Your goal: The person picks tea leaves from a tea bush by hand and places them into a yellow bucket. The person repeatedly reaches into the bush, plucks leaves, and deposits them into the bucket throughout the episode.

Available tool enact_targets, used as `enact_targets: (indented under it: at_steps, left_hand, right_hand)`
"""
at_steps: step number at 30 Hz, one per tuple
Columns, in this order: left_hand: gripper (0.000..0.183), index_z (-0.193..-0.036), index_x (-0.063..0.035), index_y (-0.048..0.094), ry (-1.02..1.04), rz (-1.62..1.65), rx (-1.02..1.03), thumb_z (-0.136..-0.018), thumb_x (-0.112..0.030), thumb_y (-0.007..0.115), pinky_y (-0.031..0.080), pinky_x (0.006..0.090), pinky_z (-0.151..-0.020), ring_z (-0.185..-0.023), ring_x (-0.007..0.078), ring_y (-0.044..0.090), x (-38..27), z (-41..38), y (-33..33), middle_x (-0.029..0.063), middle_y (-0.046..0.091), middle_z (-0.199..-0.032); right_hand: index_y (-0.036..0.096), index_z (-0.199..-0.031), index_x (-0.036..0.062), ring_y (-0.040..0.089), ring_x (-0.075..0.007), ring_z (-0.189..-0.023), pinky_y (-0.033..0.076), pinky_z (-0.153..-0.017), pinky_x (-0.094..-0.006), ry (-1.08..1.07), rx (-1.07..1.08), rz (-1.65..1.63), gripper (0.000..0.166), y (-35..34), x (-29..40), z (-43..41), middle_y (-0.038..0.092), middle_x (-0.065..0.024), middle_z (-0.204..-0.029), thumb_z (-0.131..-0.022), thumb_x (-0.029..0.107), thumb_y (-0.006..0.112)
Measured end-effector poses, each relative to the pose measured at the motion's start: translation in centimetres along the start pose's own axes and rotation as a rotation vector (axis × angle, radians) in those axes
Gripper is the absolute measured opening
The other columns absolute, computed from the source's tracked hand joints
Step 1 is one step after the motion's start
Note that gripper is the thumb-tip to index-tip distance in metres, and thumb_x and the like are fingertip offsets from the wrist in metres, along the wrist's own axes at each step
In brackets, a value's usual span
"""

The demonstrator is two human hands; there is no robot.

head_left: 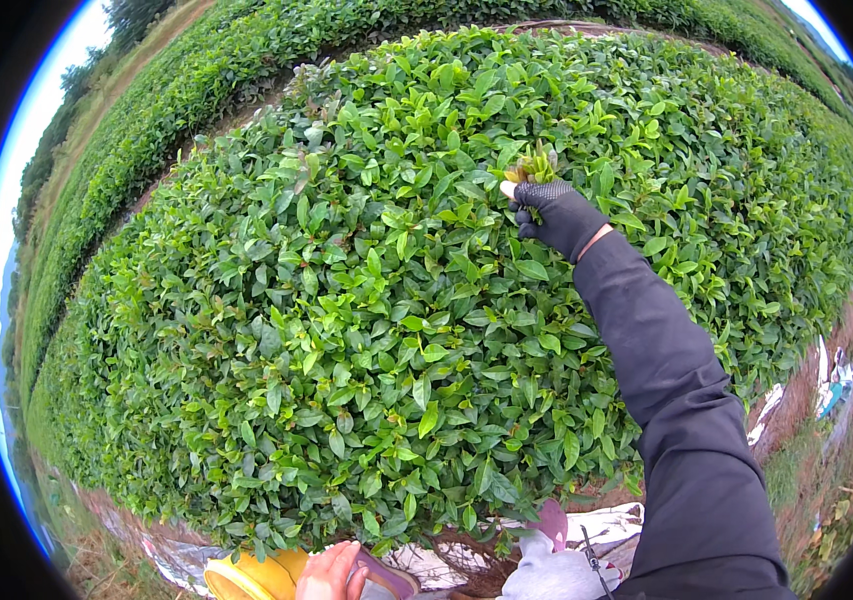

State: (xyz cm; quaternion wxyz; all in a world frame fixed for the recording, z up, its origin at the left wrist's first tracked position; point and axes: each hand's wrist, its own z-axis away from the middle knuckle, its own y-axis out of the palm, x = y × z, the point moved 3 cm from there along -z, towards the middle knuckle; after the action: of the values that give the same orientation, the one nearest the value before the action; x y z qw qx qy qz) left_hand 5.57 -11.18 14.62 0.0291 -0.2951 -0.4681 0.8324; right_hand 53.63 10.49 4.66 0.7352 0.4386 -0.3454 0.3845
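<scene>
My right hand [555, 217], in a black fingerless glove with a dotted grip, is closed around a small bunch of picked tea shoots [536, 166]. It is over the far right part of a broad, dense tea bush [366, 300], whose top bears bright green young leaves above darker ones. At the bottom edge my bare left hand [329, 574] shows only in part, back upward, beside a yellow plastic container [261, 574]. Whether its fingers hold anything is hidden.
Another tea row [163, 112] curves behind the bush across a narrow gap. White plastic sheeting [434, 566] lies on the ground under the near edge, by my purple shoe [389, 574]. Scraps of plastic [835, 382] lie on the brown soil at right.
</scene>
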Motion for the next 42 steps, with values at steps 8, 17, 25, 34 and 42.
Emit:
enact_targets:
  at_steps: [8, 17, 25, 34, 42]
  left_hand:
    - [0.040, -0.118, -0.0072, 0.054, 0.050, -0.077, 0.017, -0.079, -0.012, 0.063, 0.046, 0.0408, -0.085, -0.099, 0.0352, 0.056, -0.9, -0.6, 0.3, 0.0166, 0.059, -0.109]
    - [0.039, -0.118, -0.0077, 0.053, 0.050, -0.095, 0.009, -0.080, -0.015, 0.063, 0.046, 0.0409, -0.083, -0.097, 0.0346, 0.056, -0.1, 0.2, 0.6, 0.0164, 0.060, -0.108]
    - [0.039, -0.117, -0.0071, 0.054, 0.051, -0.110, 0.036, -0.080, -0.015, 0.062, 0.046, 0.0410, -0.083, -0.097, 0.0348, 0.056, -0.6, 0.3, 0.6, 0.0168, 0.060, -0.107]
    - [0.038, -0.116, -0.0062, 0.054, 0.064, -0.161, 0.044, -0.081, -0.017, 0.062, 0.046, 0.0408, -0.083, -0.097, 0.0343, 0.056, -0.5, 0.5, 1.2, 0.0163, 0.060, -0.107]
    - [0.036, -0.115, -0.0066, 0.055, 0.105, -0.185, 0.039, -0.082, -0.018, 0.062, 0.047, 0.0404, -0.081, -0.095, 0.0339, 0.057, -0.7, 0.0, 1.5, 0.0156, 0.060, -0.107]
  right_hand:
    - [0.061, -0.100, 0.0024, 0.065, -0.0277, -0.078, 0.054, -0.068, -0.0356, -0.172, -0.138, 1.006, 0.035, 2.4, -2.0, -2.9, 0.065, -0.0155, -0.083, -0.079, 0.029, 0.066]
    - [0.066, -0.099, 0.0062, 0.061, -0.0324, -0.095, 0.049, -0.083, -0.0388, -0.113, -0.039, 1.717, 0.029, 4.7, -3.7, -3.6, 0.063, -0.0179, -0.103, -0.076, 0.023, 0.059]
    - [0.068, -0.093, 0.0051, 0.063, -0.0329, -0.089, 0.051, -0.077, -0.0398, -0.168, -0.107, 1.784, 0.022, 3.3, -4.3, -3.4, 0.065, -0.0177, -0.096, -0.077, 0.014, 0.055]
    - [0.065, -0.099, 0.0068, 0.061, -0.0338, -0.090, 0.049, -0.079, -0.0386, -0.145, -0.112, 1.550, 0.032, 1.7, -5.0, -2.4, 0.063, -0.0192, -0.099, -0.080, 0.030, 0.056]
    - [0.058, -0.105, 0.0068, 0.057, -0.0148, -0.068, 0.049, -0.059, -0.0278, 0.026, -0.078, 0.128, 0.030, -0.4, -5.0, -1.5, 0.064, -0.0097, -0.087, -0.082, 0.025, 0.065]
